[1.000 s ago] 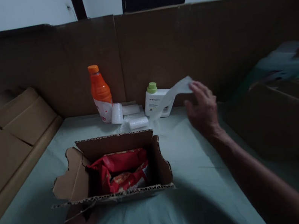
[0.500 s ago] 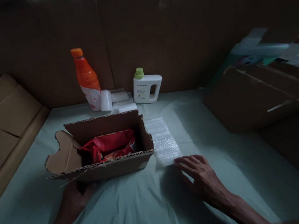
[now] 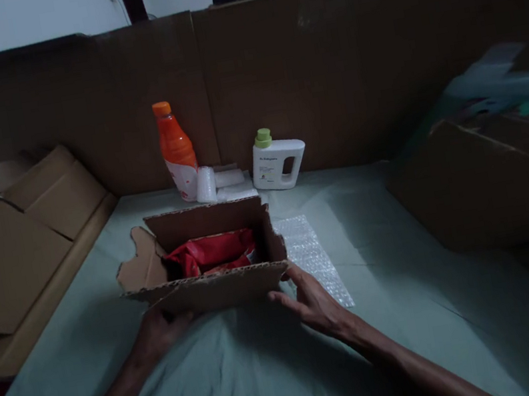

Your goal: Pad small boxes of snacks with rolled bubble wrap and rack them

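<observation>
A small open cardboard box sits a little left of the middle of the frame, between the person's two hands on a pale green cloth. It is plain brown and longer than it is deep, its upper edges ragged — the corrugation shows along the near rim — and a side flap with a curved, torn-looking outline leans out at its left end. Inside lies a crumpled red packet, glossy and creased. The left hand is at the box's lower left front, thumb toward the bottom edge; its fingers are largely lost in shadow, so how tight that grip is cannot be told. The right hand is at the front right corner with thumb and fingers spread apart, the fingertips partly hidden, and whether it has hold of the corner is likewise unclear. Just right of the box a flat sheet of bubble wrap lies on the cloth, clear and dimpled. Toward the upper middle, an orange bottle stands beside rolled bubble wrap — and, farther right, a white jug with a green cap stands before a brown cardboard panel.
</observation>
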`<state>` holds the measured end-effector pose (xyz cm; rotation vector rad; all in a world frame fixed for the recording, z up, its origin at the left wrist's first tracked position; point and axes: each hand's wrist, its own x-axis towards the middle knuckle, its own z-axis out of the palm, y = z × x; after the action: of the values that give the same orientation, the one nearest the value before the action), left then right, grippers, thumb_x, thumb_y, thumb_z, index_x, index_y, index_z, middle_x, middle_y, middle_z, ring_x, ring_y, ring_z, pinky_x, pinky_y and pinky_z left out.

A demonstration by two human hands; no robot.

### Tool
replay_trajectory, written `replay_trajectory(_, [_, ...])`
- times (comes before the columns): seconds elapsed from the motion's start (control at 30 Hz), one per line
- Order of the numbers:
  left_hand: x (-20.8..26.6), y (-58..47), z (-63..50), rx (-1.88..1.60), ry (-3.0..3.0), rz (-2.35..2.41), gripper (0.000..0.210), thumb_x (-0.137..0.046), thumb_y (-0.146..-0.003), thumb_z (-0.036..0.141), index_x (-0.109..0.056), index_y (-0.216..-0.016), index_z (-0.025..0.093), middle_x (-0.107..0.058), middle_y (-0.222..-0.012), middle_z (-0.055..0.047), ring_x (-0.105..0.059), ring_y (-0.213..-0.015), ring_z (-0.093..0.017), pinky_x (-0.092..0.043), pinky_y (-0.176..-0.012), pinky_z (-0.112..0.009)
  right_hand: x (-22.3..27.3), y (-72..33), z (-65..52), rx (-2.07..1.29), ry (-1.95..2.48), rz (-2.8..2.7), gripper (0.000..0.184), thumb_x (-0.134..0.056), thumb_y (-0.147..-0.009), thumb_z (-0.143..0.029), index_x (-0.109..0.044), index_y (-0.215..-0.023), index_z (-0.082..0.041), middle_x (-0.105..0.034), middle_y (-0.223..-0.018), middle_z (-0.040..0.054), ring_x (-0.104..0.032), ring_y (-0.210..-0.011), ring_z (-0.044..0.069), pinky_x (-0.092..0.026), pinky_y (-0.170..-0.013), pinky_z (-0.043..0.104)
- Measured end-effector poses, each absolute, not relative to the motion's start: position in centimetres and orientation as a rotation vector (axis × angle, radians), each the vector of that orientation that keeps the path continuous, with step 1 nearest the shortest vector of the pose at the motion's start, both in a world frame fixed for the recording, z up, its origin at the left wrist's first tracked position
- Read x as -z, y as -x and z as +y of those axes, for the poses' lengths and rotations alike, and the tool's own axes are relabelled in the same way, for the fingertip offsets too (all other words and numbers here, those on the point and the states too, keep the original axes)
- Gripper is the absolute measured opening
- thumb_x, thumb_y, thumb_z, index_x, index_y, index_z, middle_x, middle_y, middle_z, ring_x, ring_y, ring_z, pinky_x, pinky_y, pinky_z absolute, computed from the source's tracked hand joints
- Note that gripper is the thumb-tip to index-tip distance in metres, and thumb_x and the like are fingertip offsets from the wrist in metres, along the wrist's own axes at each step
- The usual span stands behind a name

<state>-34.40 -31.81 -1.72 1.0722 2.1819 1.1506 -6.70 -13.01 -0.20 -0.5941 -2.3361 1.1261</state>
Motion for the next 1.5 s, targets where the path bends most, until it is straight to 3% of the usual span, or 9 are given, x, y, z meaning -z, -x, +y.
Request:
replay_trajectory(0.17, [2.4,33.3,-26.8,-1.198,-1.140,2.172,0.053,-0.072,-0.065,0.049,-0.067,-0.106,0.015,-0.077,-0.106,-0.013,-0.072,-0.103,-0.035,-0.059,-0.092,-0.046,0.4,6.6,-10.1,-1.094,0.760,-2.200,0.042,-0.058,-0.091,-0.047,-0.060,-0.124,-0.020,-0.070,-0.117,0.0112,-0.067,-0.100,0.027,-0.057,-0.086,0.043])
replay_trajectory(0.3, [2.6,33.1,-24.8,-1.275,-1.190,2.152,0.059,-0.073,-0.068,0.043,-0.060,-0.118,0.015,-0.073,-0.117,-0.014,-0.068,-0.111,-0.034,-0.055,-0.097,-0.048,0.7,6.1,-8.5,-1.084,0.819,-2.214,0.047,-0.056,-0.092,-0.048,-0.059,-0.129,-0.020,-0.070,-0.123,0.0121,-0.069,-0.093,0.026,-0.059,-0.077,0.041])
replay_trajectory(0.5, [3.2,32.9,-28.6,-1.217,-1.232,2.125,0.062,-0.062,-0.079,0.036,-0.051,-0.136,0.015,-0.062,-0.138,-0.016,-0.059,-0.129,-0.032,-0.045,-0.112,-0.050,0.4,-0.1,-9.9,-0.610,0.635,-2.585,0.053,-0.057,-0.093,-0.027,-0.049,-0.146,-0.027,-0.057,-0.147,0.0107,-0.058,-0.130,0.028,-0.051,-0.102,0.047])
replay_trajectory(0.73, [4.0,28.6,-33.2,-1.208,-1.499,2.260,0.045,-0.055,-0.091,0.031,-0.057,-0.134,0.017,-0.063,-0.136,-0.014,-0.061,-0.128,-0.028,-0.051,-0.109,-0.045,1.4,-1.4,-11.6,-0.086,0.612,-2.776,0.028,-0.050,-0.097,-0.015,-0.070,-0.115,-0.021,-0.073,-0.123,0.0110,-0.065,-0.114,0.028,-0.049,-0.088,0.043])
replay_trajectory(0.9, [2.5,24.1,-33.3,-1.156,-1.914,1.979,0.040,-0.057,-0.091,0.019,-0.059,-0.130,0.021,-0.058,-0.142,-0.013,-0.056,-0.132,-0.026,-0.050,-0.110,-0.045,0.1,-1.2,-14.3,-0.251,0.553,-2.784,0.025,-0.049,-0.097,-0.013,-0.071,-0.108,-0.019,-0.077,-0.108,0.0094,-0.069,-0.093,0.022,-0.046,-0.087,0.040])
replay_trajectory(1.07, [1.0,19.7,-33.0,-0.908,-2.077,1.621,0.078,-0.072,-0.079,0.018,-0.039,-0.150,0.021,-0.044,-0.156,-0.016,-0.039,-0.147,-0.032,-0.044,-0.115,-0.053,-2.1,-2.2,-19.2,-0.671,0.462,-2.858,0.027,-0.048,-0.099,-0.017,-0.072,-0.111,-0.022,-0.077,-0.100,0.0088,-0.069,-0.092,0.021,-0.048,-0.088,0.039])
replay_trajectory(1.13, [0.9,18.1,-33.0,-0.826,-2.071,1.507,0.082,-0.072,-0.078,0.017,-0.037,-0.152,0.020,-0.051,-0.151,-0.015,-0.046,-0.141,-0.031,-0.047,-0.113,-0.052,-2.5,-2.5,-20.4,-0.862,0.436,-2.847,0.026,-0.049,-0.100,-0.019,-0.071,-0.113,-0.023,-0.076,-0.100,0.0078,-0.069,-0.094,0.021,-0.049,-0.089,0.039])
replay_trajectory(1.3, [1.6,15.9,-33.2,-0.942,-1.822,1.612,0.045,-0.055,-0.087,0.008,-0.063,-0.130,0.019,-0.075,-0.111,-0.008,-0.069,-0.103,-0.022,-0.057,-0.095,-0.040,-2.3,-4.0,-21.2,-1.199,0.583,-2.670,0.023,-0.053,-0.101,-0.030,-0.068,-0.117,-0.025,-0.075,-0.108,0.0050,-0.069,-0.098,0.019,-0.054,-0.086,0.035])
replay_trajectory(1.5, [1.7,16.2,-32.2,-1.013,-1.410,1.819,0.044,-0.055,-0.086,0.014,-0.063,-0.129,0.015,-0.075,-0.086,-0.002,-0.068,-0.073,-0.014,-0.056,-0.073,-0.026,-1.5,-6.2,-22.3,-0.615,0.867,-2.266,0.018,-0.059,-0.096,-0.024,-0.067,-0.112,-0.026,-0.075,-0.102,0.0056,-0.070,-0.096,0.023,-0.054,-0.082,0.039])
